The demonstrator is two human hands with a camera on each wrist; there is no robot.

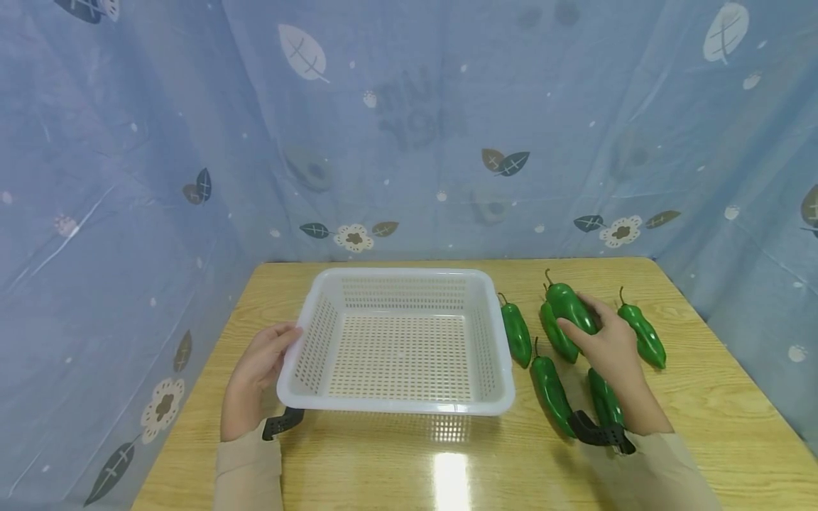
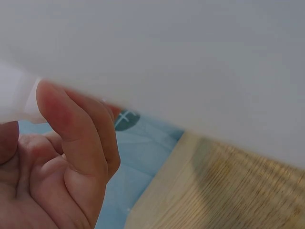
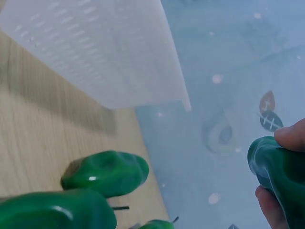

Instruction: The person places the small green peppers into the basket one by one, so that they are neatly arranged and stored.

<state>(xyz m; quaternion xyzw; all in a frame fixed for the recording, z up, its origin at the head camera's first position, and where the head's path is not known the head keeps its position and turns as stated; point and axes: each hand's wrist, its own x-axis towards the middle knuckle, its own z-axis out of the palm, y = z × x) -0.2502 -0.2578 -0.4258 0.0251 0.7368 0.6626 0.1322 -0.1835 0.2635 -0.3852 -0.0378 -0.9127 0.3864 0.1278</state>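
A white perforated plastic basket (image 1: 396,406) stands in the middle of the table with nothing inside. My left hand (image 1: 263,356) pinches its left rim; in the left wrist view the fingers (image 2: 71,129) curl up against the basket wall (image 2: 190,62). On the right, my right hand (image 1: 607,341) grips a large green pepper (image 1: 569,304) between thumb and fingers. That pepper also shows at the edge of the right wrist view, raised above the others. Just beneath it in the head view lies another green pepper (image 1: 557,333).
More green peppers lie around the right hand: one beside the basket (image 1: 516,333), one nearer the front (image 1: 551,394), one partly under the wrist (image 1: 603,397), one at far right (image 1: 642,337). A blue patterned curtain (image 1: 409,142) surrounds the wooden table (image 1: 358,461).
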